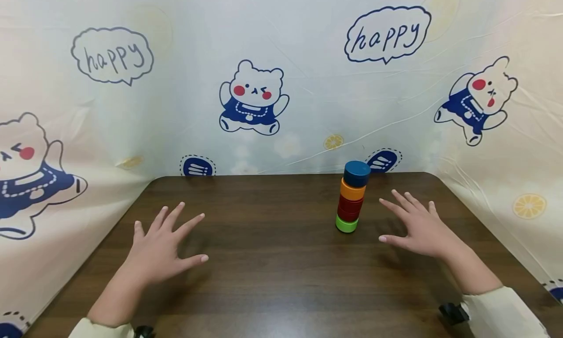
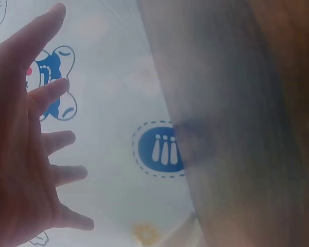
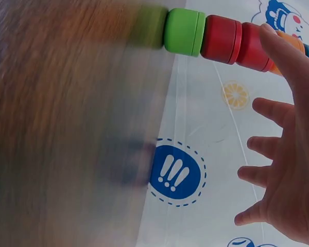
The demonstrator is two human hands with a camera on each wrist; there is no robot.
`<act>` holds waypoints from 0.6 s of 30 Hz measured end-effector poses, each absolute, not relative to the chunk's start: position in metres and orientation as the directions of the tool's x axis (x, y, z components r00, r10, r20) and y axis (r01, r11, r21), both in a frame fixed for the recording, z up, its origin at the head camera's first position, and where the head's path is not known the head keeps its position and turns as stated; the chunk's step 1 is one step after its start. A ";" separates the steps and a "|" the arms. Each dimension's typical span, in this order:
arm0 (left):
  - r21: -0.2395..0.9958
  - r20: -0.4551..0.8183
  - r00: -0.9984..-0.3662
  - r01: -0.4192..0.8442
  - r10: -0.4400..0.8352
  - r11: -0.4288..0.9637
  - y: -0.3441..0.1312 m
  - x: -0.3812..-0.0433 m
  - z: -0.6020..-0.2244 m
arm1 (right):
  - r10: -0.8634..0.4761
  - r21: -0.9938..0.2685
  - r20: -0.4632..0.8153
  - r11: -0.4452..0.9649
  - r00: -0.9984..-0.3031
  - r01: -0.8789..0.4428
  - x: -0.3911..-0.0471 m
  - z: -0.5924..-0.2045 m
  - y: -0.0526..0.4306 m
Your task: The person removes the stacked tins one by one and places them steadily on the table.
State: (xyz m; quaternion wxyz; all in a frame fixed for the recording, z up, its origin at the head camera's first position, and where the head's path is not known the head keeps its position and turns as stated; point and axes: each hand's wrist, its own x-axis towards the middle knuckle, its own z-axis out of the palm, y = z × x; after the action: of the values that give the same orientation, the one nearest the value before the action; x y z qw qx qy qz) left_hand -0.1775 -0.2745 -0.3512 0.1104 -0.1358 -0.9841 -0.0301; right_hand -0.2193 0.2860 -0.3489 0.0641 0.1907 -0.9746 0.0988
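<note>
Right of centre in the head view, a stack point(image 1: 350, 201) stands upright on the brown table point(image 1: 272, 264), near the far edge. Order from top: blue piece point(image 1: 357, 174), orange piece point(image 1: 353, 190), two red pieces point(image 1: 349, 207), green piece point(image 1: 347, 224) at the base. Slight slant there is probably viewing angle.

Right hand point(image 1: 422, 230), right of the stack: fingers spread wide, holding nothing, near the stack but apart from it. Right wrist view has the thumb overlapping the upper pieces; reads as line of sight, since the head view shows a gap.

Left hand point(image 1: 159, 252), lower left of the frame: fingers splayed, nothing held, well apart from the stack. Shadows on the table suggest both hands hover.

Step in hand, as judged: a pause between grips, stack free-standing, no piece being handled. Any next move on it calls for the right hand to go left and close gently round one piece, top one safest. Main risk: a sideways knock; tall, narrow column, likely tips easily.
</note>
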 end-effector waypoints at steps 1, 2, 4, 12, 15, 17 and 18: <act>0.029 0.226 -0.938 0.276 0.263 0.961 -0.273 -0.178 -0.351 | -0.362 -0.172 0.170 0.905 -0.916 -0.390 -0.220 -0.349 0.285; 0.030 0.228 -0.937 0.279 0.265 0.960 -0.272 -0.178 -0.350 | -0.366 -0.174 0.180 0.902 -0.913 -0.396 -0.221 -0.349 0.285; 0.031 0.235 -0.934 0.285 0.270 0.958 -0.270 -0.179 -0.350 | -0.375 -0.179 0.198 0.895 -0.906 -0.410 -0.222 -0.349 0.284; 0.044 0.278 -0.908 0.337 0.313 0.940 -0.262 -0.179 -0.348 | -0.389 -0.238 0.235 0.865 -0.891 -0.441 -0.226 -0.351 0.283; 0.057 0.285 -0.903 0.350 0.321 0.935 -0.259 -0.180 -0.347 | -0.384 -0.256 0.241 0.860 -0.891 -0.441 -0.227 -0.351 0.282; 0.067 0.288 -0.901 0.358 0.325 0.931 -0.257 -0.180 -0.347 | -0.383 -0.262 0.249 0.858 -0.890 -0.443 -0.227 -0.351 0.281; 0.075 0.289 -0.900 0.361 0.326 0.930 -0.256 -0.180 -0.347 | -0.383 -0.265 0.253 0.856 -0.889 -0.444 -0.227 -0.351 0.281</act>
State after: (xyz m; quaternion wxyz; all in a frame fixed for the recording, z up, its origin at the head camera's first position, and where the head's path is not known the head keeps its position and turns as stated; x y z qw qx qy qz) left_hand -0.1804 -0.2565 -0.3470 0.1372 -0.1766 -0.9726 -0.0634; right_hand -0.2265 0.2811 -0.3508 0.0960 0.2157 -0.9585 0.1597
